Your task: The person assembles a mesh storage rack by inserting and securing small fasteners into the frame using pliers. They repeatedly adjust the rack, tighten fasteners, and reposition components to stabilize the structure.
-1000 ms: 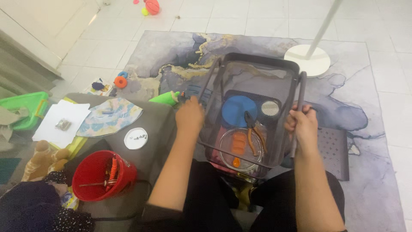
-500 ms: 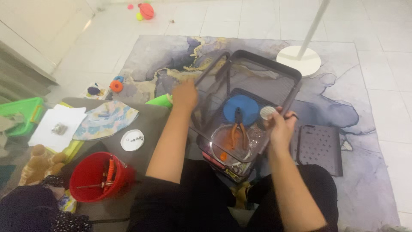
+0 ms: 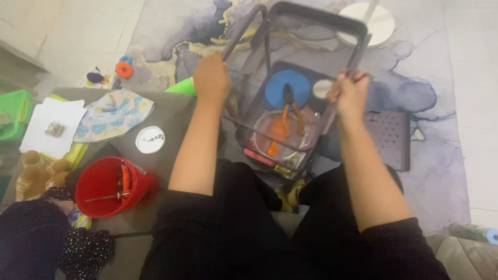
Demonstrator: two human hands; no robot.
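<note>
Between both hands, left grip (image 3: pixel 211 78) and right grip (image 3: pixel 348 93) are clamping the mesh basket's (image 3: pixel 311 15) rims, tilting it so the pliers (image 3: pixel 288 111) are sliding toward its lower end.

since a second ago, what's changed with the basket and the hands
Both hands kept their grip on the dark mesh basket and tipped it up toward the person, so the pliers, blue disc and other contents slid to its near end. The left hand holds the left rim, the right hand the right rim. The red bucket and white lid stayed put.
</note>
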